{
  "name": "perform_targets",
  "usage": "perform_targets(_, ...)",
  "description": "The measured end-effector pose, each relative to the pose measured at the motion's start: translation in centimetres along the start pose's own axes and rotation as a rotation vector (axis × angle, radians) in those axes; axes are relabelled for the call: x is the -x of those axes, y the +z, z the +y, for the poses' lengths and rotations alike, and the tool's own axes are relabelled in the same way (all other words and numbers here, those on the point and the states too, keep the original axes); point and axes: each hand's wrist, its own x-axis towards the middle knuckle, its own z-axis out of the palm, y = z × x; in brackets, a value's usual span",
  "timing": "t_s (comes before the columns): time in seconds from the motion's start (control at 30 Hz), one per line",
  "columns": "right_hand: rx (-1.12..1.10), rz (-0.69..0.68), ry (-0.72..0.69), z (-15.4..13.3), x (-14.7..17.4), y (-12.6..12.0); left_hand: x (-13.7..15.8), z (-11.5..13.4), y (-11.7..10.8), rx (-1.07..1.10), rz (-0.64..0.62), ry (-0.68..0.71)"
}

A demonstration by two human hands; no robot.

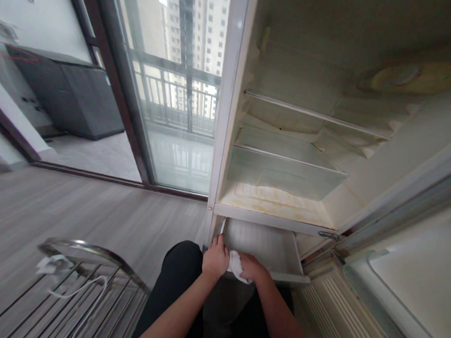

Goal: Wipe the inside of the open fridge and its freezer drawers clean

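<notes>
A metal wire rack (91,283) with a white cord (79,290) draped on it is seen bottom left on the grey wood floor (57,205), and a dark cabinet (74,95) is parked beyond the glass balcony door (176,96).

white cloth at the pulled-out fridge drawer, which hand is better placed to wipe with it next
Probably the right hand: it grips the crumpled white cloth at the white plastic drawer, while the left hand rests on its front edge.

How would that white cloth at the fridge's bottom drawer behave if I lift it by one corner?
The white cloth looks bunched between the left hand and right hand, so it is probably floppy and would hang limp. It seems thin, so likely light. On the drawer it would probably slide rather than roll.
</notes>
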Motion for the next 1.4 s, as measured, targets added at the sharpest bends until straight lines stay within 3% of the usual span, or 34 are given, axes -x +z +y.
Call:
perform_targets(0.17,0.277,0.077,-0.006,-1.0,2.1,0.8,0.0,0.0,0.1,0.011,0.0,0.004)
perform_targets(0.3,0.287,0.109,-0.063,-0.8,2.1,1.1,0.1,0.2,0.1,0.019,0.004,0.004)
perform_targets(0.77,0.248,0.199,0.007,-1.1,2.1,1.2,0.1,0.4,-0.1,0.013,-0.01,-0.002)
perform_targets(1.4,0.221,0.212,0.008,-1.1,2.4,1.2,0.2,0.6,-0.7,-0.007,-0.039,0.017)
